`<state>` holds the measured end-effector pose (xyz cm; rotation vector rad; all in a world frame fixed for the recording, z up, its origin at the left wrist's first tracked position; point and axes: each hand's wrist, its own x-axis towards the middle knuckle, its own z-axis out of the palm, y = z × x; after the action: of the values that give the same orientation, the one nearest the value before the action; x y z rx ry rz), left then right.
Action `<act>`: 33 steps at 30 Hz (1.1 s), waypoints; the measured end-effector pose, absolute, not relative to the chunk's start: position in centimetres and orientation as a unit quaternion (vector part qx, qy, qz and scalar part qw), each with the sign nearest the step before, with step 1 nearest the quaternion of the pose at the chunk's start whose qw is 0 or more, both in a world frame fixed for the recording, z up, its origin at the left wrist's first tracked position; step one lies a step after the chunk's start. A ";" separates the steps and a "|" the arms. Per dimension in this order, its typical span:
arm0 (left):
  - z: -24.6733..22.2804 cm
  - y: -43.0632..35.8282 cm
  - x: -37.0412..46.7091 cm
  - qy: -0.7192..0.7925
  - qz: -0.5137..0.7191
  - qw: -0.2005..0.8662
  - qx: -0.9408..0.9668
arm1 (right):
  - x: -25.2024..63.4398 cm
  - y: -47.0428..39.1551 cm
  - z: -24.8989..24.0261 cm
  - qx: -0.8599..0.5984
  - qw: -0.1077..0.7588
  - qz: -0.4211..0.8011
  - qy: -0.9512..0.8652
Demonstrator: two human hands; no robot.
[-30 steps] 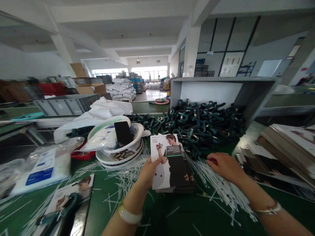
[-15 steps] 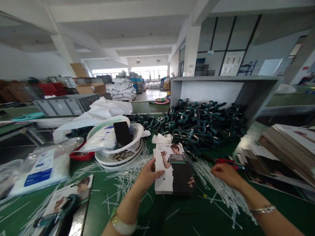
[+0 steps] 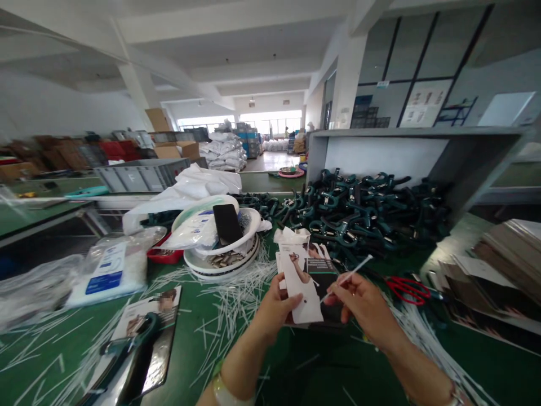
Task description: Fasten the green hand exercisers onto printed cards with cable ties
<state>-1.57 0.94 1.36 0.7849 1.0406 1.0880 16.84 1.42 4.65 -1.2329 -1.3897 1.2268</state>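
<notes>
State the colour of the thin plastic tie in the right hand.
White; the tie shows best in the head view.

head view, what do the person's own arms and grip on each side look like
The left arm is bare as far as it shows, with a thick, pale bangle tinged yellow-green at the wrist. The right arm is bare too; a silvery bracelet, partly cut off by the picture's edge, shows at its wrist. Neither left grip nor right grip wears a glove.

White cable tie [image 3: 359, 267] now pinched in right hand [image 3: 361, 304], brought over to printed card [image 3: 307, 309]; card tilted by left hand [image 3: 274, 307]. Red-handled tool [image 3: 408, 290] left behind.
</notes>
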 end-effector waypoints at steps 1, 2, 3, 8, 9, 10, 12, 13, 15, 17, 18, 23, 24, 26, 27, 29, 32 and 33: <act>1.2 0.9 -1.5 0.458 0.489 0.660 0.340 | 16.3 1.4 4.4 -0.505 0.457 0.468 -0.563; 1.1 0.9 -1.6 0.457 0.494 0.659 0.334 | 16.0 1.4 4.0 -0.513 0.465 0.442 -0.570; 1.0 0.8 -1.6 0.458 0.497 0.659 0.329 | 15.8 1.4 3.7 -0.519 0.466 0.422 -0.580; 1.2 0.7 -1.5 0.449 0.518 0.657 0.312 | 15.3 1.2 2.8 -0.517 0.457 0.385 -0.613; 1.4 0.6 -1.3 0.445 0.526 0.655 0.310 | 15.2 1.2 2.9 -0.516 0.456 0.384 -0.615; 1.5 0.6 -1.2 0.443 0.532 0.652 0.309 | 15.1 1.2 3.0 -0.515 0.454 0.384 -0.618; 1.7 0.4 -0.9 0.444 0.538 0.648 0.305 | 14.9 1.2 3.1 -0.516 0.449 0.379 -0.624; 1.8 0.3 -0.8 0.445 0.539 0.647 0.304 | 14.8 1.2 3.0 -0.519 0.445 0.371 -0.628; 1.9 0.2 -0.6 0.445 0.540 0.646 0.304 | 14.7 1.3 2.7 -0.529 0.434 0.342 -0.644; 2.1 0.0 -0.5 0.437 0.545 0.649 0.303 | 14.7 1.5 2.3 -0.541 0.424 0.304 -0.659; 2.2 -0.1 -0.4 0.428 0.548 0.653 0.299 | 14.7 1.6 2.1 -0.546 0.422 0.290 -0.663; 2.2 -0.3 -0.3 0.370 0.538 0.716 0.246 | 14.6 2.3 1.7 -0.565 0.428 0.345 -0.616; 2.0 -0.3 -0.2 0.377 0.535 0.717 0.238 | 14.5 2.4 1.9 -0.563 0.424 0.368 -0.606; 1.3 -0.2 0.1 0.403 0.534 0.703 0.239 | 14.5 2.4 2.2 -0.557 0.415 0.395 -0.601; 1.0 -0.2 0.3 0.415 0.535 0.694 0.245 | 14.4 2.4 2.4 -0.555 0.410 0.399 -0.604; 0.4 0.0 0.6 0.431 0.536 0.680 0.254 | 14.4 2.5 2.7 -0.551 0.401 0.405 -0.610; 0.3 0.2 0.4 0.458 0.531 0.660 0.269 | 14.8 2.9 2.5 -0.544 0.403 0.418 -0.606; 0.5 0.2 0.1 0.465 0.527 0.654 0.281 | 15.0 3.1 2.3 -0.542 0.415 0.423 -0.595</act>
<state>0.10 0.20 0.51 0.6370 1.0555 1.1944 15.04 3.09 2.34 -1.3625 -1.4961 1.0635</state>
